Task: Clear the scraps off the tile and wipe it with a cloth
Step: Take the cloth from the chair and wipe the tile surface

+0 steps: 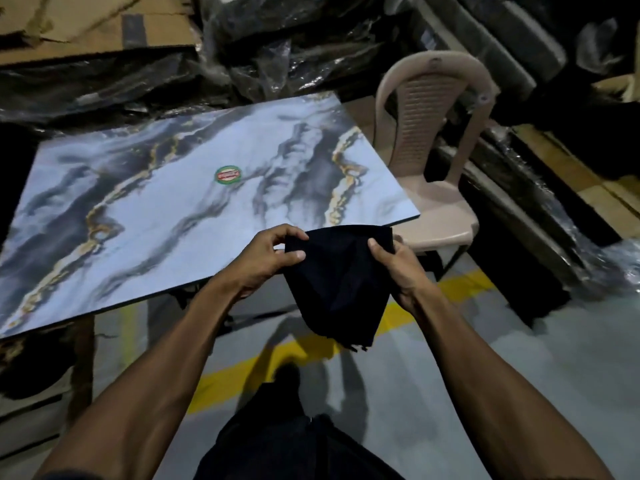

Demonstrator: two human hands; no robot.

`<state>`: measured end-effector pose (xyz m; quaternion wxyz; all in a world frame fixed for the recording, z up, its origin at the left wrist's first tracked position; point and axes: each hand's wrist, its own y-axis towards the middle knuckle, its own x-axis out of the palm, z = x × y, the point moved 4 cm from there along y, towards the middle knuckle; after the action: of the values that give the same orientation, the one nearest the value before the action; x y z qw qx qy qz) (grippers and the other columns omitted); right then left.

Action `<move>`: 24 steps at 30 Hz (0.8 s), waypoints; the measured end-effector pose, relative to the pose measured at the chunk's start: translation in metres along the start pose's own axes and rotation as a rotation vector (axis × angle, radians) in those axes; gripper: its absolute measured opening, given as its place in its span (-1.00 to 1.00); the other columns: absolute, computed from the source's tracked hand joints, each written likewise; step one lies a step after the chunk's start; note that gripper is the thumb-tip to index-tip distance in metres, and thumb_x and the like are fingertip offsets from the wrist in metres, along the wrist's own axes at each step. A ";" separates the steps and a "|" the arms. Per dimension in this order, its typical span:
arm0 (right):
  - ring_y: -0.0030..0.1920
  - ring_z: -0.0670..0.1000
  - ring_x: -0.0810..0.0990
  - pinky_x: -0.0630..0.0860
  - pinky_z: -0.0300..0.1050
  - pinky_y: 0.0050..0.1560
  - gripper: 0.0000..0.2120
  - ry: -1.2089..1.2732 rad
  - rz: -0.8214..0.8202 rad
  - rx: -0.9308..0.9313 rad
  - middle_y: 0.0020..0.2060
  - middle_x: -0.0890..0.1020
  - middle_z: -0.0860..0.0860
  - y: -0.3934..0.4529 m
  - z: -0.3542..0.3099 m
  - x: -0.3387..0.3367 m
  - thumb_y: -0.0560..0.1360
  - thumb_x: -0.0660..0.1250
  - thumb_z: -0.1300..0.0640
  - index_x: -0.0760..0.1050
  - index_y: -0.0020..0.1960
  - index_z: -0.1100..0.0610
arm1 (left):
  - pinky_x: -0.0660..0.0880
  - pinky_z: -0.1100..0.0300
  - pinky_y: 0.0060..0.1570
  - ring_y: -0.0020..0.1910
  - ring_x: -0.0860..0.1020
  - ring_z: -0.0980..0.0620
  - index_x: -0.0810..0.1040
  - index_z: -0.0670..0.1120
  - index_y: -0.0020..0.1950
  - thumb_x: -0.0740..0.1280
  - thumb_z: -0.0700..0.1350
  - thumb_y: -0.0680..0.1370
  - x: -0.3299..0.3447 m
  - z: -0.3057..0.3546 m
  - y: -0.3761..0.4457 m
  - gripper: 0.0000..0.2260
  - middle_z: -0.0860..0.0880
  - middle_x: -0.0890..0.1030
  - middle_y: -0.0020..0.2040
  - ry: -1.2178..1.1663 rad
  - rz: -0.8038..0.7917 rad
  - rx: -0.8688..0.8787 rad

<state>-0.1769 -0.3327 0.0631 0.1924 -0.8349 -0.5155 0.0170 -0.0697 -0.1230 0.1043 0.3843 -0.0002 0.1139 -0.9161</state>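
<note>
A large marble-patterned tile [145, 216], blue-grey with gold veins, lies flat and tilted across the left and middle of the view. A round green and red sticker [228, 175] sits near its centre. No scraps show on its surface. A black cloth [337, 282] hangs in the air just off the tile's near right corner. My left hand [268, 259] pinches the cloth's upper left edge. My right hand [398, 271] grips its right side. The cloth's lower part droops toward the floor.
A beige plastic chair [436, 140] stands right of the tile, partly under its corner. Plastic-wrapped dark bundles [263, 46] and flattened cardboard [86, 26] lie behind. The grey floor has a yellow line [249, 368]. More wrapped goods [554, 209] stack along the right.
</note>
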 end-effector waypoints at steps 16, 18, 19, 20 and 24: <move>-0.42 -0.11 0.61 0.47 -0.27 -0.45 -0.82 -0.134 0.318 -0.064 -0.36 0.67 -0.05 0.119 -0.087 -0.152 0.62 0.25 0.13 0.57 -0.09 0.15 | 0.40 0.33 -0.46 -0.43 0.49 0.14 0.47 -0.07 -0.10 0.33 -0.31 0.55 0.061 0.046 0.234 -0.85 -0.10 0.55 -0.28 0.013 -0.025 -0.048; -0.30 -0.05 0.63 0.52 -0.19 -0.33 -0.81 -0.154 0.367 -0.064 -0.25 0.68 0.01 0.139 -0.098 -0.170 0.62 0.25 0.11 0.59 -0.02 0.18 | 0.42 0.32 -0.45 -0.45 0.50 0.16 0.47 -0.06 -0.09 0.33 -0.31 0.55 0.072 0.056 0.264 -0.85 -0.10 0.57 -0.28 0.010 -0.026 -0.053; -0.27 -0.06 0.63 0.52 -0.19 -0.28 -0.81 -0.151 0.392 -0.062 -0.23 0.68 0.01 0.147 -0.104 -0.177 0.62 0.25 0.12 0.59 -0.03 0.19 | 0.44 0.29 -0.43 -0.43 0.51 0.14 0.47 -0.05 -0.08 0.33 -0.30 0.55 0.077 0.061 0.276 -0.85 -0.08 0.59 -0.28 0.008 -0.037 -0.052; -0.31 -0.10 0.61 0.50 -0.23 -0.31 -0.80 -0.150 0.425 -0.065 -0.28 0.66 -0.03 0.155 -0.110 -0.186 0.62 0.24 0.14 0.58 -0.08 0.19 | 0.46 0.26 -0.42 -0.41 0.53 0.13 0.47 -0.05 -0.07 0.34 -0.29 0.55 0.084 0.066 0.291 -0.85 -0.06 0.61 -0.27 0.007 -0.053 -0.051; -0.52 -0.26 0.48 0.37 -0.36 -0.49 -0.69 -0.154 0.546 -0.083 -0.55 0.54 -0.19 0.184 -0.132 -0.216 0.63 0.23 0.18 0.46 -0.30 0.03 | 0.50 0.27 -0.40 -0.37 0.56 0.13 0.49 -0.07 0.05 0.35 -0.27 0.54 0.108 0.081 0.342 -0.85 -0.08 0.62 -0.19 0.036 -0.041 -0.048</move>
<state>-0.0907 -0.6326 0.0860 0.1066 -0.9461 -0.2851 0.1106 0.1017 -0.4479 0.1024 0.3632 0.0047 0.1430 -0.9206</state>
